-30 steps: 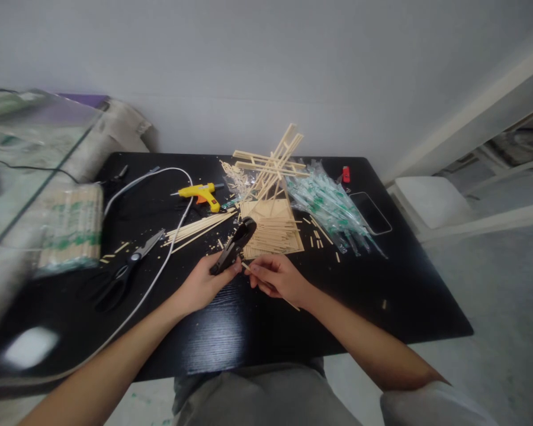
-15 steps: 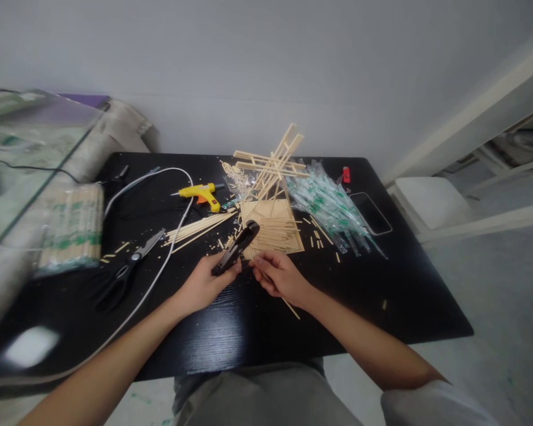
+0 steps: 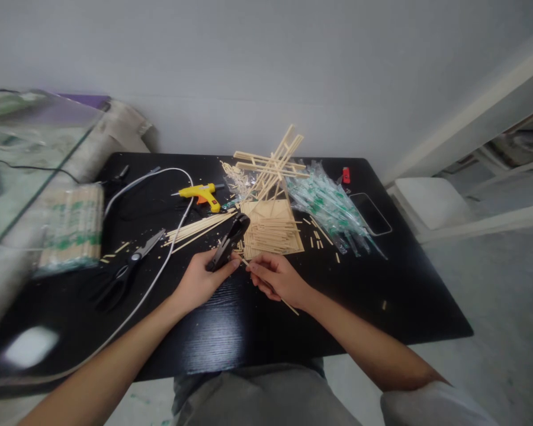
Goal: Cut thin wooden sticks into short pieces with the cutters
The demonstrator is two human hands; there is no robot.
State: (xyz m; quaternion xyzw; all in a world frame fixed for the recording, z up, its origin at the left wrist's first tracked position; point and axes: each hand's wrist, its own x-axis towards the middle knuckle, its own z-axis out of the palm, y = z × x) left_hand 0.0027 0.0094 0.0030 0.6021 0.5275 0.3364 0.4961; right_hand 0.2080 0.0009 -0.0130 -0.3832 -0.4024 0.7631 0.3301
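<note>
My left hand (image 3: 201, 283) is closed around a black cutter (image 3: 228, 242) whose head points up and away toward the wooden model. My right hand (image 3: 275, 278) pinches a thin wooden stick (image 3: 288, 306) that runs under my fingers; its far tip reaches the cutter. Both hands hover over the black table (image 3: 359, 296) just in front of a flat panel of glued sticks (image 3: 273, 228). Behind the panel stands a stick windmill frame (image 3: 273, 160).
Loose sticks (image 3: 198, 228), black scissors (image 3: 124, 272), a white cable (image 3: 169, 236) and a yellow glue gun (image 3: 202, 193) lie left. Wrapped chopsticks (image 3: 328, 204), a phone (image 3: 371, 213) and a red lighter (image 3: 346, 174) lie right. A chopstick bundle (image 3: 73, 228) sits far left.
The cutter head has swung slightly left and down. My right hand has drawn back a little, and the stick's far tip now shows between hand and cutter.
</note>
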